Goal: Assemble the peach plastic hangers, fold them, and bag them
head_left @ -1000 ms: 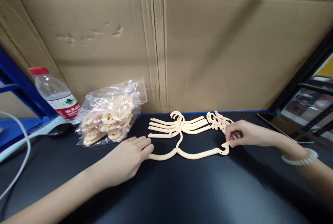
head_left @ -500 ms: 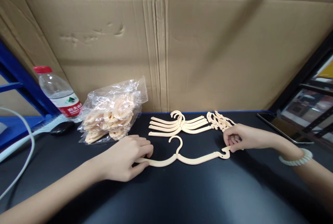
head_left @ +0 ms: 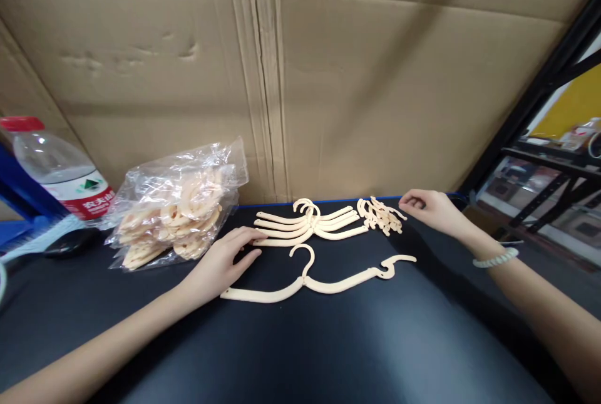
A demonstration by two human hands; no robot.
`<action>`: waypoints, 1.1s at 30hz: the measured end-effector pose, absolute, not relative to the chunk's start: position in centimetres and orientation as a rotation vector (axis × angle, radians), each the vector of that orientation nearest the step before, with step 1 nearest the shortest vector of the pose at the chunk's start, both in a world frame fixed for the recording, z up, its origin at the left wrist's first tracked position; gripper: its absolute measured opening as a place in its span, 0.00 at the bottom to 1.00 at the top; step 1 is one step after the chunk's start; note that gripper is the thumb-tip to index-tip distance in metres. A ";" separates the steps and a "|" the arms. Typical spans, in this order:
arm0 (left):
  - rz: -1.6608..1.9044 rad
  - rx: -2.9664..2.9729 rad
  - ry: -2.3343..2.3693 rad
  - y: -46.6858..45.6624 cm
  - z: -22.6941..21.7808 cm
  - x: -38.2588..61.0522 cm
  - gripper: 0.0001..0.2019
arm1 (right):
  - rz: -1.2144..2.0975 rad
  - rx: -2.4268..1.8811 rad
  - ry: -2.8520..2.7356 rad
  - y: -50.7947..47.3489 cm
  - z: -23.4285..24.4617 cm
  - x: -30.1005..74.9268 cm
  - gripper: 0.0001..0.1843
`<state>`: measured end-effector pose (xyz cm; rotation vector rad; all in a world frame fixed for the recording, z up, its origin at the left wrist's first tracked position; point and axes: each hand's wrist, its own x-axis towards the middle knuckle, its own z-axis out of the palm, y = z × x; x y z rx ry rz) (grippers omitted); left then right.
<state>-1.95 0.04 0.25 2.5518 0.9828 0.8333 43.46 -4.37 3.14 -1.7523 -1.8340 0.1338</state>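
A cream plastic folding clothes hanger (head_left: 338, 285) lies unfolded on the black table, with an S-shaped hook piece (head_left: 387, 268) at the end of its right arm. My left hand (head_left: 218, 263) is open, fingers stretched out above this hanger's left arm. Its fingertips reach the left ends of a stack of similar hangers (head_left: 282, 227) farther back. At the back right, my right hand (head_left: 429, 208) has curled fingers beside a heap of small hook pieces (head_left: 380, 215). Whether a piece sits between those fingers is hidden.
A clear plastic bag (head_left: 178, 210) full of cream parts stands at the back left. Beside it are a water bottle (head_left: 66, 172) and a dark object with a pale blue handle (head_left: 70, 241). Cardboard (head_left: 375, 78) walls the back; a black metal rack (head_left: 554, 88) rises at right.
My left hand has let go of the front hanger's left arm and moved toward the stack. My right hand has released the hook piece and moved back to the heap. The view has shifted right.
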 end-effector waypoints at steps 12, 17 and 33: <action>0.847 2.435 1.054 0.6 0.4 -1.9 0.13 | -0.109 -1.754 -1.887 -3.1 -0.2 41.7 0.20; 0.870 2.367 1.054 0.3 0.8 -1.6 0.11 | -0.094 -1.674 -1.964 -2.8 -0.5 41.1 0.15; 1.085 1.800 0.998 -0.8 1.2 -1.4 0.12 | 0.260 -1.487 -1.224 -4.9 1.8 38.7 0.17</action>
